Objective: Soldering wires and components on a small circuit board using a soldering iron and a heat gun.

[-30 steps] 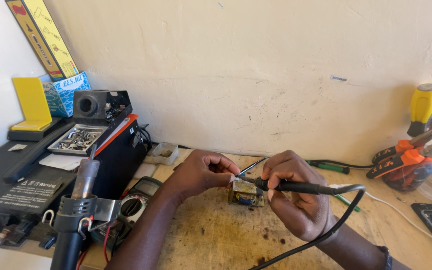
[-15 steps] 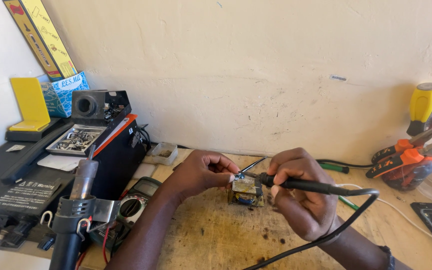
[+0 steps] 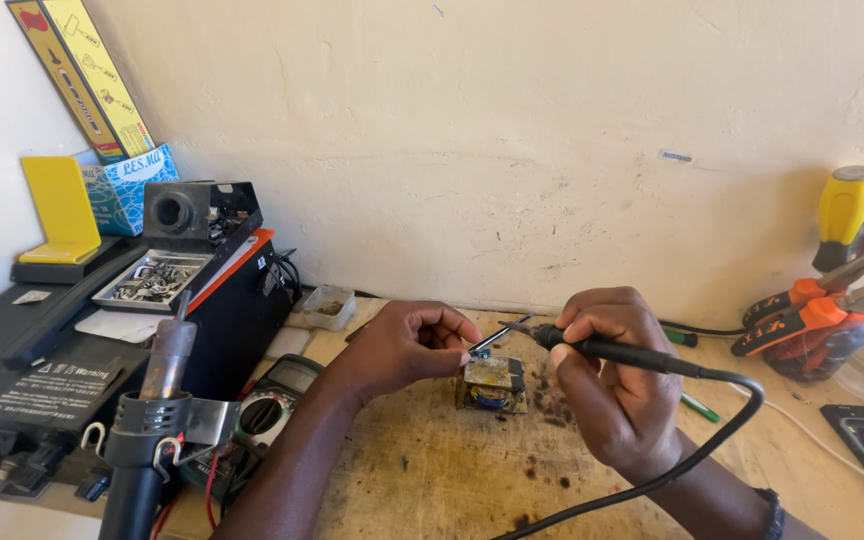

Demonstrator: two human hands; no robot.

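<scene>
Head view: two hands work over a small wound component on a worn wooden bench.

The right hand has its grip clenched around a black soldering iron, whose tip reaches leftward to the top of the small transformer standing on the bench. The left hand pinches a thin metal tool just above that transformer, its grip closed on it. Left of the left grip lie a multimeter and a hot-air wand in its holder; well right of the right grip stands a cup of orange-handled pliers.
</scene>
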